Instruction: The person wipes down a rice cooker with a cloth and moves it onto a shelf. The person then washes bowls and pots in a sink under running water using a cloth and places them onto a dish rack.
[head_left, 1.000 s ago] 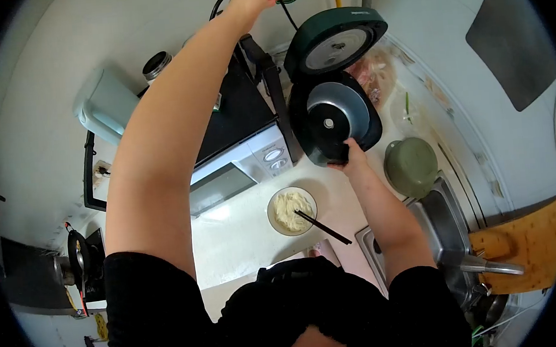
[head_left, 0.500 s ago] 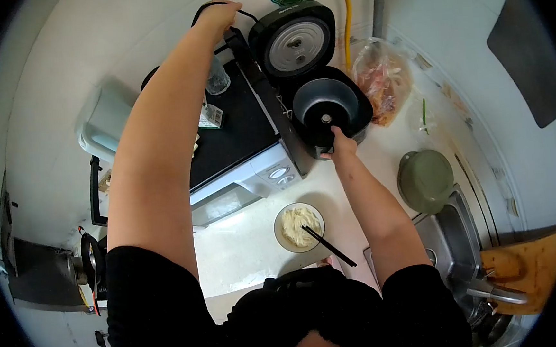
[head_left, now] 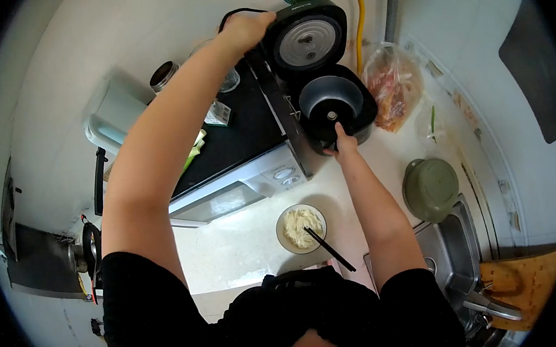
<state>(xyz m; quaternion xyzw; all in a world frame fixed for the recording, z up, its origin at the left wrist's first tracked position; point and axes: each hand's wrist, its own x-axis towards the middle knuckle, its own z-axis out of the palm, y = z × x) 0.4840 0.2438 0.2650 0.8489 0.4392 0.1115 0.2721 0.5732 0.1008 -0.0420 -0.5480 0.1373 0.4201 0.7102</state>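
A black rice cooker [head_left: 309, 136] stands with its lid [head_left: 332, 21] raised and its dark inner pot [head_left: 333, 92] showing inside. My right hand [head_left: 345, 144] grips the cooker's front edge, thumb on top of the rim and fingers curled below it. Beside the lid's left edge, my left hand [head_left: 250, 31] is closed on the black power cord [head_left: 234, 12], which loops up behind the wrist. The fingertips come right up to the lid's side; their exact hold is partly hidden.
Left of the cooker, a microwave [head_left: 228, 199] carries a carton [head_left: 218, 113], a glass [head_left: 230, 80] and green stalks [head_left: 193, 155]. In front is a bowl of noodles [head_left: 300, 229] with chopsticks [head_left: 332, 250]. A bagged food item [head_left: 393, 88], green basin [head_left: 431, 190] and sink [head_left: 448, 252] lie right.
My left hand has moved right and slightly down, from the cord further left to beside the lid. My right hand keeps its grip on the cooker's front. The whole view has shifted a little.
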